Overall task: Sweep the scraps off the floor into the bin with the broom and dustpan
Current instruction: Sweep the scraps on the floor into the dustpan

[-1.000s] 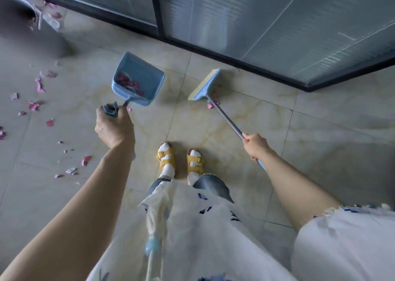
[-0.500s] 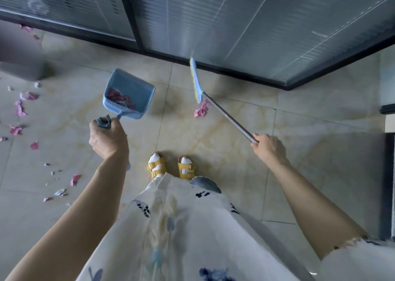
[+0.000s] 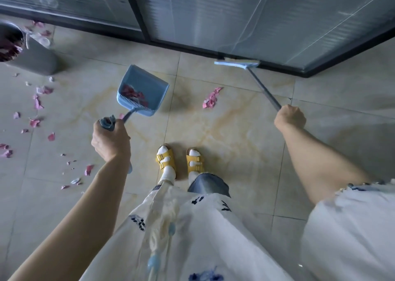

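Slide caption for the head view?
Left hand holds dustpan with pink scraps; right hand holds broom by the wall.

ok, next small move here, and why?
Probably draw the broom head back from the wall base to the small pink pile and push it toward the dustpan. That pile lies loose between the two; the left hand holds the dustpan nearby, and the right hand grips its handle.

The bin (image 3: 36, 60) is cut off by the left picture edge, the dustpan handle (image 3: 129, 115) is largely hidden inside the left grip (image 3: 111, 139), the upper end of the broom handle (image 3: 264, 88) is covered by the right grip (image 3: 289, 118), and the smallest scraps (image 3: 68, 163) cannot be identified.
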